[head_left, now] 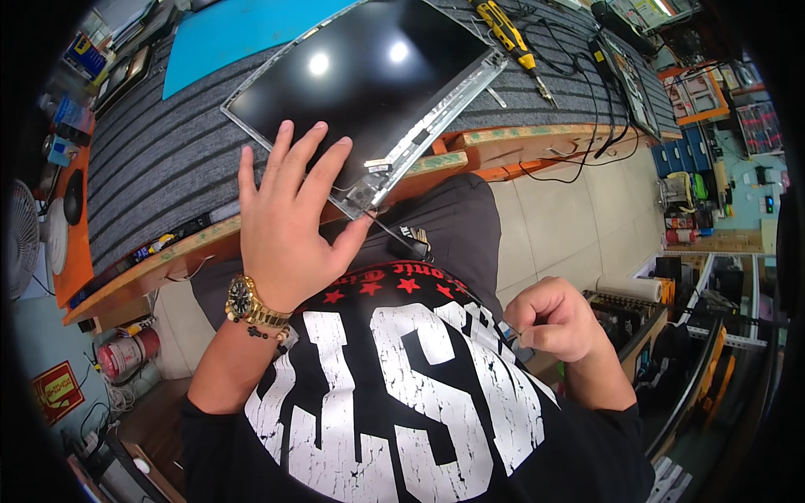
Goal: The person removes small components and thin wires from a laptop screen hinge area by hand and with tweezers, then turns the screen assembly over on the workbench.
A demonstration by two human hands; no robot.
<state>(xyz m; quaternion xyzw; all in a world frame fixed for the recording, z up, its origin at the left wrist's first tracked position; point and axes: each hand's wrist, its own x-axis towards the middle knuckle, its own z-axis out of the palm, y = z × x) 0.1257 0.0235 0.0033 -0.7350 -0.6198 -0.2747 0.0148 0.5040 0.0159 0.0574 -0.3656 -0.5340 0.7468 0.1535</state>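
A laptop screen panel [360,75] with a glossy black face lies tilted on the bench, its silver frame showing along the edges. My left hand [293,210] rests on its near left part with the fingers spread and the thumb by the near corner. By that corner are a bare metal hinge area [360,197] and a small white-labelled connector [378,166]. A thin dark rod or cable [387,228] runs from there toward my lap. My right hand [558,323] is held low before my body, fingers pinched; what they hold is too small to make out.
A ribbed grey mat [159,168] covers the wooden bench, with a blue sheet [226,42] at the back. A yellow-black screwdriver [507,33] lies right of the panel, near black cables [587,84] and an opened laptop chassis [625,80]. A fan [27,235] stands far left.
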